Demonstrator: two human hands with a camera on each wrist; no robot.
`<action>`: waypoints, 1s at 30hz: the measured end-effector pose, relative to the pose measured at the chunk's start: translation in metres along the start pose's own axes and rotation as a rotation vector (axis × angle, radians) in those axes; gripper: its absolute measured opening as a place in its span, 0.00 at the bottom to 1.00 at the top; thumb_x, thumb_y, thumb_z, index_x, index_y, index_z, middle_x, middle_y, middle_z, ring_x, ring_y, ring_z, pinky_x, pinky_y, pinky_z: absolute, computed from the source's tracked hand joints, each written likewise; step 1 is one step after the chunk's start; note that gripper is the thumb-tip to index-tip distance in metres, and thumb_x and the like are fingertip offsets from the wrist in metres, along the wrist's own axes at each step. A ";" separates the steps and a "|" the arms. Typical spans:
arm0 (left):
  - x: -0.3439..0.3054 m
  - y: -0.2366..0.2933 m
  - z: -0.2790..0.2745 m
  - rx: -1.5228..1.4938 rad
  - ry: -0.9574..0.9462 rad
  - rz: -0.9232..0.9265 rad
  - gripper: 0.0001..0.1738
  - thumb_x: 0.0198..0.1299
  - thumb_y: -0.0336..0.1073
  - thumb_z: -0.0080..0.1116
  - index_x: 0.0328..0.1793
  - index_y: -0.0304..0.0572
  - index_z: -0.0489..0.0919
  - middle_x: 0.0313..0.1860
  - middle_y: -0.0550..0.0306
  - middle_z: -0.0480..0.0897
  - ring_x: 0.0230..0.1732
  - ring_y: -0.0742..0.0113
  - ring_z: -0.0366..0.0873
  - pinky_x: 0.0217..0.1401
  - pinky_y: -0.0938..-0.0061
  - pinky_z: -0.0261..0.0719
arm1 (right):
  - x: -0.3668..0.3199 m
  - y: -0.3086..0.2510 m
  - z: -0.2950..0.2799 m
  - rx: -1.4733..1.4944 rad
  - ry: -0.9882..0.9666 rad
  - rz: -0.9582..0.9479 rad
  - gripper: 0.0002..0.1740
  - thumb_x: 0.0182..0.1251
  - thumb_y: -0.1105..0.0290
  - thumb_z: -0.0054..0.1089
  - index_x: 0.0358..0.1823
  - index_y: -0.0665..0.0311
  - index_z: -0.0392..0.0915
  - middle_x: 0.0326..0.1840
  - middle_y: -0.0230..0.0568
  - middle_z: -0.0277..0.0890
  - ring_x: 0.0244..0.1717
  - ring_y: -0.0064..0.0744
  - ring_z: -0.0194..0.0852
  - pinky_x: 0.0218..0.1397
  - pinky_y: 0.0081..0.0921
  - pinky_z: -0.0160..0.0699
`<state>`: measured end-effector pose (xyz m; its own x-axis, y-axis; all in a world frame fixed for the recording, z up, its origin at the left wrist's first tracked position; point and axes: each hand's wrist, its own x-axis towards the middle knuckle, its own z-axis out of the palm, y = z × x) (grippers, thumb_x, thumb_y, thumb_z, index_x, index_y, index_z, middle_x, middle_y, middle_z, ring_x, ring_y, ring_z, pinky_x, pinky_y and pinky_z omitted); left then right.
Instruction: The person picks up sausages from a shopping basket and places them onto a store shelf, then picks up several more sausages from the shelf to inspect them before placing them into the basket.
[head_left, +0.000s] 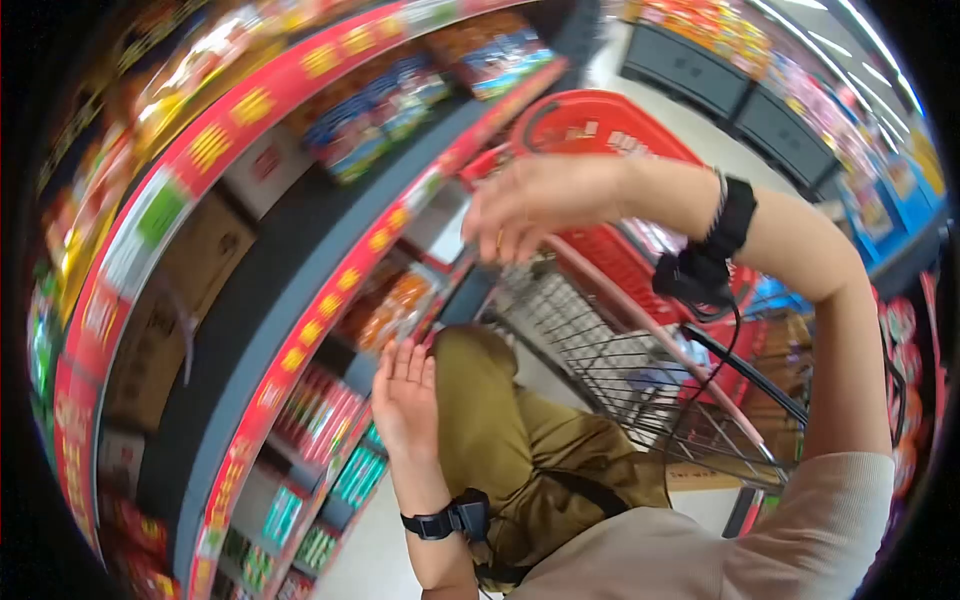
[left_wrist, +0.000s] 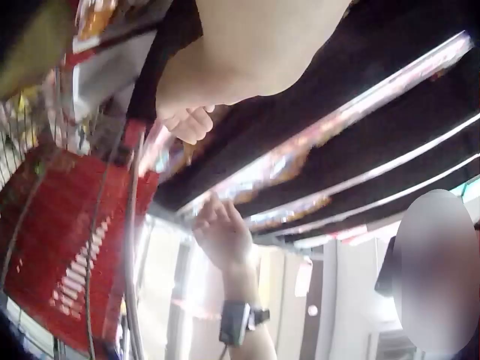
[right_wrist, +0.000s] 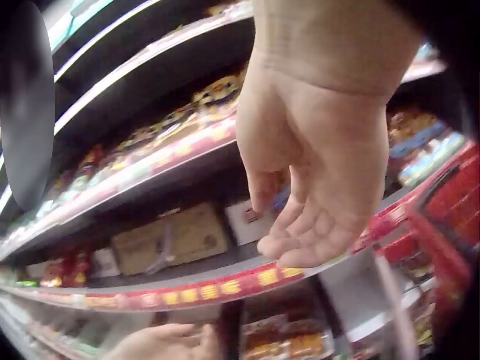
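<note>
My right hand [head_left: 545,205] is raised between the shelf and a wire shopping cart [head_left: 590,340], its fingers loosely bent and holding nothing. The right wrist view shows the same right hand [right_wrist: 322,180] hanging with palm and fingertips in view, overlapping the red price strip [right_wrist: 210,291] of a shelf. Lower down, beside the person's knee, my left hand [head_left: 406,405] has its fingers fairly straight, with nothing in it. Partly hidden by the forearm, the left hand [left_wrist: 187,124] also appears in the left wrist view. Behind the right arm is a red plastic basket [head_left: 610,110] at the cart.
Shelves on the left carry blue snack bags [head_left: 375,115], a cardboard box [head_left: 185,300], orange packs [head_left: 400,300] and pink packets [head_left: 315,405]. The cart's bar [head_left: 745,375] runs close beside the person. Grey display bins [head_left: 685,75] stand farther off across the aisle.
</note>
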<state>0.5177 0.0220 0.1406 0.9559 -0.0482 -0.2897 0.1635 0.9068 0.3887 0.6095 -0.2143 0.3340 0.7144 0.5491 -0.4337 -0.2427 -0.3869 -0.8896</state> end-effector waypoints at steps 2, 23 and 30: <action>0.001 -0.034 0.052 0.015 -0.221 -0.161 0.16 0.64 0.39 0.45 0.53 0.39 0.72 0.51 0.52 0.75 0.55 0.60 0.70 0.62 0.64 0.66 | -0.034 0.004 -0.046 -0.135 0.332 0.047 0.15 0.65 0.61 0.51 0.43 0.67 0.74 0.36 0.38 0.77 0.34 0.25 0.75 0.39 0.22 0.77; -0.028 -0.191 0.146 -0.053 -0.601 -0.523 0.20 0.67 0.32 0.40 0.63 0.32 0.60 0.68 0.39 0.56 0.72 0.54 0.48 0.76 0.65 0.44 | -0.137 0.184 -0.155 -0.380 0.136 0.774 0.19 0.54 0.64 0.61 0.43 0.69 0.76 0.34 0.39 0.77 0.32 0.32 0.78 0.33 0.27 0.81; -0.041 -0.171 0.147 0.025 -0.628 -0.389 0.22 0.67 0.34 0.41 0.66 0.35 0.60 0.67 0.46 0.61 0.64 0.60 0.61 0.67 0.64 0.59 | -0.166 0.071 -0.100 0.142 0.010 0.217 0.19 0.63 0.70 0.50 0.52 0.74 0.71 0.38 0.40 0.76 0.35 0.26 0.77 0.34 0.21 0.79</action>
<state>0.4867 -0.1926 0.2148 0.7858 -0.6020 0.1420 0.5177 0.7658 0.3816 0.5398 -0.4070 0.3568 0.6421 0.4567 -0.6158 -0.4803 -0.3864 -0.7874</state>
